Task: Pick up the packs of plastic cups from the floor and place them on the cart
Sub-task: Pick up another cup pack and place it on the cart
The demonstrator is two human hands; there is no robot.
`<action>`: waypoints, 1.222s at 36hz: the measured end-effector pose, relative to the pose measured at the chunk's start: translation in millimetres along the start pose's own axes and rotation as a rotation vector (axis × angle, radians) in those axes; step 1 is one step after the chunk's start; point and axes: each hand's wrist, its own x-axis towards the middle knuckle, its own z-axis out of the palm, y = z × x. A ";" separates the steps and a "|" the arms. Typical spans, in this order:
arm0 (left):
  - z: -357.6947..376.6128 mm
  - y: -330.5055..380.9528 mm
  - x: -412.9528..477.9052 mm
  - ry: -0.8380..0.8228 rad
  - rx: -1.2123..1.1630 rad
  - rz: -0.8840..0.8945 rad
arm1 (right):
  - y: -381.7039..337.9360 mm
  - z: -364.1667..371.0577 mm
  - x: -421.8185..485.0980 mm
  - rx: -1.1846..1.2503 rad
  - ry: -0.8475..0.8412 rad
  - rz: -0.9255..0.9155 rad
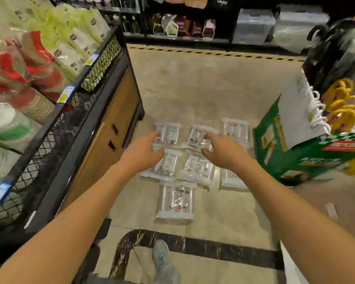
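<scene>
Several clear packs of plastic cups lie flat on the tiled floor ahead of me. The nearest pack [175,201] lies alone, closest to my feet. My left hand [142,149] hovers with loosely spread fingers over the far left pack [169,133] and holds nothing. My right hand [221,148] reaches out above the far middle pack [196,136], fingers relaxed and empty. Further packs lie beneath and beside my hands, one at the far right [236,129]. I cannot make out a cart for certain.
A black wire-mesh shelf unit [103,64] with a wooden base stands at the left, stocked with packed cups and plates. A green carton [307,154] holding white bags sits at the right. My shoe [161,256] stands near a dark floor stripe.
</scene>
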 end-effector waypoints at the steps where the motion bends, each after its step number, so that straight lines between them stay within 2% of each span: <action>1: 9.3 -10.9 13.4 0.003 -0.031 0.001 | 3.3 15.0 11.4 0.024 -0.009 0.023; 9: 150.3 -127.2 93.8 -0.088 -0.268 -0.168 | 53.2 183.6 87.7 0.096 -0.226 0.162; 13: 255.1 -194.0 113.5 -0.122 -0.226 -0.193 | 88.8 298.5 118.2 0.161 -0.293 0.191; 17: 361.0 -258.4 127.7 -0.258 -0.219 -0.292 | 124.6 420.1 141.6 0.173 -0.385 0.215; 21: 458.7 -314.4 143.8 -0.337 -0.222 -0.304 | 159.4 532.2 163.6 0.238 -0.378 0.237; 27: 573.1 -370.7 180.4 -0.331 -0.322 -0.322 | 202.8 662.5 201.4 0.375 -0.323 0.246; 32: 641.8 -405.7 213.5 -0.209 -0.324 -0.304 | 224.8 730.2 230.7 0.413 -0.185 0.242; 36: 674.7 -419.8 219.0 -0.206 -0.359 -0.292 | 235.6 758.5 236.5 0.483 -0.077 0.273; 40: 680.6 -419.8 213.4 -0.190 -0.426 -0.338 | 236.6 768.6 234.8 0.552 -0.069 0.262; 44: 657.1 -409.3 201.7 -0.171 -0.485 -0.344 | 227.9 746.4 227.5 0.611 -0.096 0.219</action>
